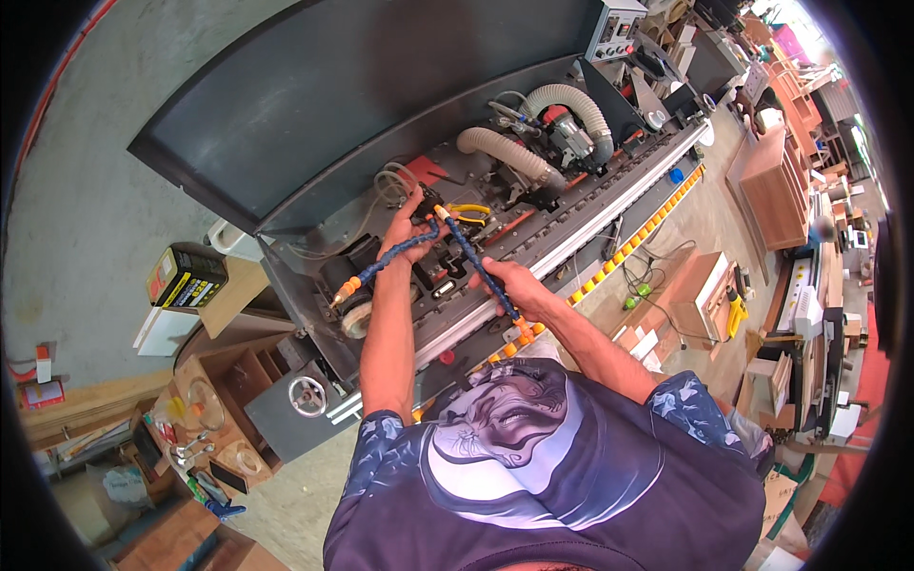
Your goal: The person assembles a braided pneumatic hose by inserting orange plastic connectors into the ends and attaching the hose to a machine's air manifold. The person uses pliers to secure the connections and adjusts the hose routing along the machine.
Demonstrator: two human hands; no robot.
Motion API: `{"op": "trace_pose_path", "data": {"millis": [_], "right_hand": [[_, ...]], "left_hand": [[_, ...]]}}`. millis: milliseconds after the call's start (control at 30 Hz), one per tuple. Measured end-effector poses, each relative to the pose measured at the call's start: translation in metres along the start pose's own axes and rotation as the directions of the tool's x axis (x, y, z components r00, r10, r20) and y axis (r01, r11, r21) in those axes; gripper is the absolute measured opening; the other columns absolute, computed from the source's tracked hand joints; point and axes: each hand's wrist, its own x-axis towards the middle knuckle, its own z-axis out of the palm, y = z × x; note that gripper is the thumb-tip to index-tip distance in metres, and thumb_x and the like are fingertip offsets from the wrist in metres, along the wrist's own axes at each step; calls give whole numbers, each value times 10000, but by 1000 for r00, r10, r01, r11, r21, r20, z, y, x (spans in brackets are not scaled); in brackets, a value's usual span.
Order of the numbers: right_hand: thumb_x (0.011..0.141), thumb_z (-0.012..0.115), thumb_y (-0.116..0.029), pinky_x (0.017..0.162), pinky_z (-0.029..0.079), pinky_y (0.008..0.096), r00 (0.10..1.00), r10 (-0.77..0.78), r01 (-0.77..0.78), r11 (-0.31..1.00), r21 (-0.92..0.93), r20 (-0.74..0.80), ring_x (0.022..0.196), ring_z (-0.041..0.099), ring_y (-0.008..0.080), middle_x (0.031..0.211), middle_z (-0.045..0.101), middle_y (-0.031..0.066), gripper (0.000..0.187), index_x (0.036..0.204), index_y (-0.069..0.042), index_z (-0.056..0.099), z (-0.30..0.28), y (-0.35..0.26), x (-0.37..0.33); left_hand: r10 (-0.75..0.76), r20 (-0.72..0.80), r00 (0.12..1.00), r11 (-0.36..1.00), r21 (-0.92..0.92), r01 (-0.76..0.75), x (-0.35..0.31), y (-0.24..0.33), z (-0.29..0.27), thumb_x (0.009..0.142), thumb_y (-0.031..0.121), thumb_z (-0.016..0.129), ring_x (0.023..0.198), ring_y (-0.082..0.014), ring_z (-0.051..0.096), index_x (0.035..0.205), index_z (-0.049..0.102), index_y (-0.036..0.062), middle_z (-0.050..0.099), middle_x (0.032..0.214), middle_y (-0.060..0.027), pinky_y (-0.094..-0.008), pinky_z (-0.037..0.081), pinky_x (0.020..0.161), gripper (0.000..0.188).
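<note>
Aloft, two blue hoses (pixel 466 253) with orange ends spread in a V over the left half of an opened machine (pixel 328 354), one aimed at its left end, the other reaching past its near edge. The left hand (pixel 411 235) is closed about the place where they meet, likely to bear the weight of that end; some of its fingers are hidden. The right hand (pixel 516 285) grips the second hose partway down between thumb and fingers, a hold that probably keeps it from swinging. Yellow pliers (pixel 466 209) sit just beyond the left hand, seemingly kept within reach; whether they touch its fingers cannot be told. Near the machine's back edge shows a red sheet (pixel 428 169), beside loops of clear tube (pixel 386 181). Toward the right end, pale ducts (pixel 500 145) arch down by a motor (pixel 571 136), presumably placed to draw off waste. The dark lid (pixel 333 105) stands raised along the back edge, leaving the inside open to both hands. Yellow rollers (pixel 619 257) line the near edge, and a handwheel (pixel 307 397) is set by the near left corner, evidently where someone standing there can turn it
</note>
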Motion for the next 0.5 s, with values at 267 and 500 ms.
{"op": "trace_pose_path", "data": {"millis": [267,500], "right_hand": [[984,740,-273,464,534,285,974,-128,92,978,-189,-188,667,613,100,766,598,13,260,920,-27,684,7,-4,-3],[996,728,-349,437,536,286,973,-82,16,955,-295,-213,630,672,152,766,611,56,411,1128,24,614,12,-14,-8]], "left_hand": [[-23,-38,999,999,-36,21,-8,1,7,936,429,809,1078,-513,711,1325,442,-119,643,1161,-328,-614,639,932,766],[-10,35,999,991,130,5,-8,0,-8,940,492,789,1053,-428,747,1199,617,-72,712,1124,-243,-531,612,963,644]]}}
